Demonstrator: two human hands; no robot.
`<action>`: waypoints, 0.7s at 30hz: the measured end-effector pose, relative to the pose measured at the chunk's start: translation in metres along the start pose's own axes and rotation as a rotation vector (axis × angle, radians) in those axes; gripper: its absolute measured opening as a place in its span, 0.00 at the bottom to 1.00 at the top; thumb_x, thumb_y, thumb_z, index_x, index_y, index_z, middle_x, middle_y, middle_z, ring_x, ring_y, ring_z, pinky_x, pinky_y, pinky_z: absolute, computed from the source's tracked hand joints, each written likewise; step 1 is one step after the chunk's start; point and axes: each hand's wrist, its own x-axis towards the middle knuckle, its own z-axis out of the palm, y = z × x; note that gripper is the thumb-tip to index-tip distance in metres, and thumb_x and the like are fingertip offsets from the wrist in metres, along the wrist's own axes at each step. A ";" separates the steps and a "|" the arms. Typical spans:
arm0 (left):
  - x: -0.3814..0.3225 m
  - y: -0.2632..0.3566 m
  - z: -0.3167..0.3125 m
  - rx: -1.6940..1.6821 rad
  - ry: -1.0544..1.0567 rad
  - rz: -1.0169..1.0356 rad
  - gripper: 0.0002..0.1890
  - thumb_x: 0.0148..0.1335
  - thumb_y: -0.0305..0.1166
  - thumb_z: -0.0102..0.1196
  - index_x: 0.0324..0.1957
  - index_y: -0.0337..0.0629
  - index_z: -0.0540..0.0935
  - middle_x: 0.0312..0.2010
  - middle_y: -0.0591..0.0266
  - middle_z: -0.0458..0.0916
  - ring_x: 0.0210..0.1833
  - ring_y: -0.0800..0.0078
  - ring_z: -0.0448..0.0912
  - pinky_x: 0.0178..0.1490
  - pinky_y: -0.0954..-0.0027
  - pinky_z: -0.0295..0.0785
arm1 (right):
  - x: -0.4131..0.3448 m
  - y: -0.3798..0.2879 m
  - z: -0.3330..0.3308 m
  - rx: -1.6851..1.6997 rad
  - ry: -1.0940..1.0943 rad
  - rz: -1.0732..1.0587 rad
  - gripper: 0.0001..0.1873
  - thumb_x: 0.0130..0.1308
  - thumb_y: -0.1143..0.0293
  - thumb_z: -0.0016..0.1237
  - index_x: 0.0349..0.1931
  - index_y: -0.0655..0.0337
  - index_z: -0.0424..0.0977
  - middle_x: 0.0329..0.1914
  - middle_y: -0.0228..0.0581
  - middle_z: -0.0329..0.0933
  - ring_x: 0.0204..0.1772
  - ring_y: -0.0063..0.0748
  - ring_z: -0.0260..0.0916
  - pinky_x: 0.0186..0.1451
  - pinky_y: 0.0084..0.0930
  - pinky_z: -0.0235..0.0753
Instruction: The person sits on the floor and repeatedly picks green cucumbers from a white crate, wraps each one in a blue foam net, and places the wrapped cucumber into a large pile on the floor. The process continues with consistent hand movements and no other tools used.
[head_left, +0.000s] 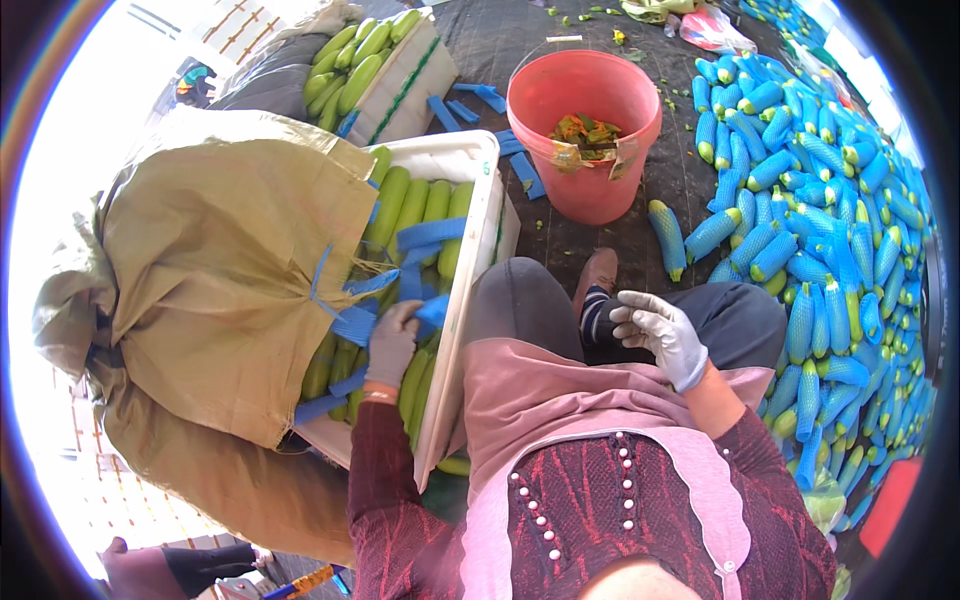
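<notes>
My left hand (394, 341), in a pale glove, is over the white plastic crate (484, 161), its fingers closed on a blue foam net sleeve (433, 309). Green zucchini (412, 214) lie in the crate with more blue sleeves among and on them. A tan woven sack (240, 262) covers the crate's left part. My right hand (660, 334), also gloved, is raised above my lap with fingers apart and nothing seen in it.
A pink bucket (585, 142) holding plant scraps stands ahead. A large heap of zucchini in blue net sleeves (825, 225) spreads along the right. Another crate of zucchini (405, 82) stands beyond the near one. Loose blue sleeves (526, 174) lie beside the bucket.
</notes>
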 end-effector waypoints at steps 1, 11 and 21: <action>0.000 0.006 -0.010 -0.143 0.061 -0.096 0.16 0.68 0.25 0.62 0.58 0.45 0.87 0.54 0.55 0.87 0.55 0.57 0.86 0.57 0.62 0.80 | 0.001 -0.006 0.000 -0.054 0.086 0.032 0.23 0.80 0.66 0.52 0.71 0.64 0.72 0.59 0.41 0.86 0.52 0.29 0.86 0.57 0.28 0.84; -0.023 0.156 -0.075 0.157 0.202 0.207 0.09 0.70 0.21 0.58 0.47 0.38 0.88 0.48 0.53 0.87 0.49 0.54 0.86 0.54 0.62 0.80 | 0.049 -0.055 0.135 -0.742 -0.343 -0.626 0.21 0.70 0.72 0.64 0.62 0.62 0.82 0.51 0.40 0.85 0.49 0.24 0.83 0.54 0.27 0.83; -0.044 0.232 0.006 -0.789 0.054 0.025 0.34 0.73 0.34 0.64 0.75 0.34 0.67 0.67 0.56 0.75 0.67 0.69 0.75 0.75 0.63 0.67 | 0.038 -0.046 0.134 -0.930 -0.062 -0.892 0.09 0.66 0.73 0.64 0.46 0.58 0.85 0.43 0.46 0.86 0.41 0.41 0.87 0.45 0.32 0.83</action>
